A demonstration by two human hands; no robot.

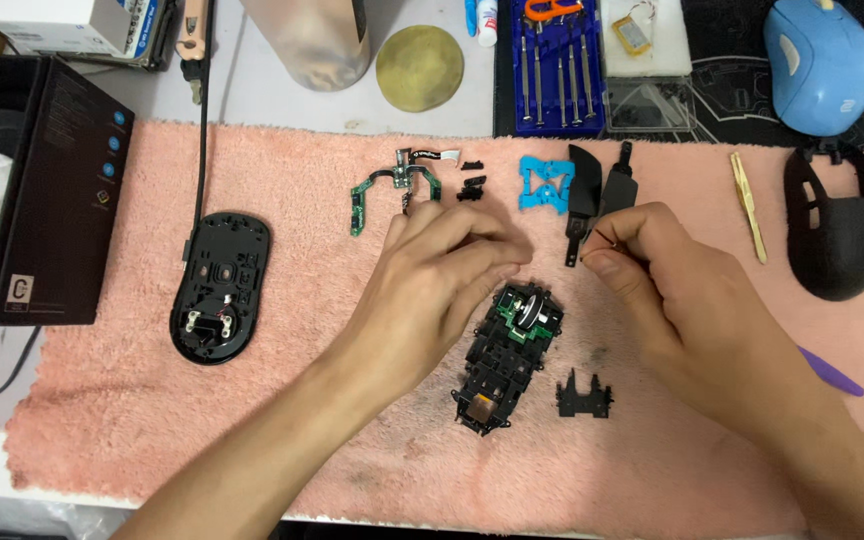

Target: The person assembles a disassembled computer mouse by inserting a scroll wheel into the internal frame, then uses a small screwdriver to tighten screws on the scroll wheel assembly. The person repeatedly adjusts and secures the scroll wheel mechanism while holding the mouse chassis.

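Looking down, my left hand hovers over the pink towel, fingers bunched together at the tips just above the black mouse frame with its scroll wheel; whether they pinch anything I cannot tell. My right hand sits just right of the frame, thumb and forefinger pinched on something thin and dark, too small to name. Behind my hands lie a green circuit board, a blue plastic piece and two black button covers. The mouse base lies well to the left, the top shell far right.
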